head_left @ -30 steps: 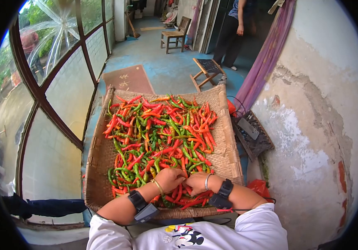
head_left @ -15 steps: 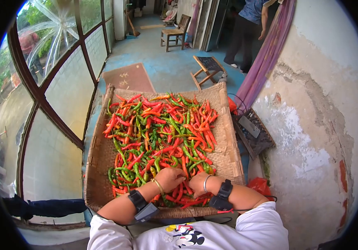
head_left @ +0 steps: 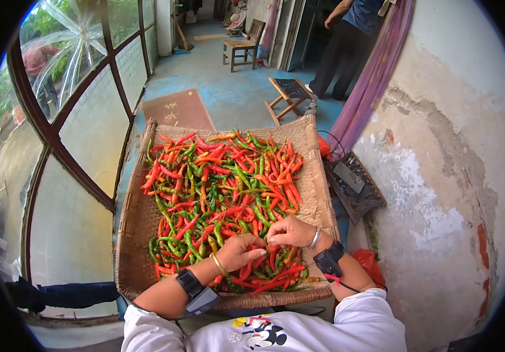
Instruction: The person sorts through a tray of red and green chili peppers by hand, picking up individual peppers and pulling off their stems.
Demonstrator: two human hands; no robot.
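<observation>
Red and green chili peppers [head_left: 205, 182] lie spread over a large woven tray [head_left: 317, 193]. Over the near part of the pile is my left hand [head_left: 241, 252], with a gold bangle at its wrist; its fingers are drawn together by a red pepper. My right hand [head_left: 292, 232], wearing a silver bangle, is just beside it, fingers pinched and pointing down. The two hands' fingertips nearly meet. What sits between them is too small to make out.
Beyond the tray stand a folding stool [head_left: 290, 88] and a wooden chair [head_left: 246, 47]. At the right are a dark woven seat [head_left: 352, 196] and a red bag [head_left: 370, 264]. A person [head_left: 346, 53] stands by the curtain; another [head_left: 38, 64] shows outside the window.
My right hand has lifted and moved up and right from the peppers, its fingers now pinched. My left hand has turned slightly. The person by the curtain has shifted, one arm now out left.
</observation>
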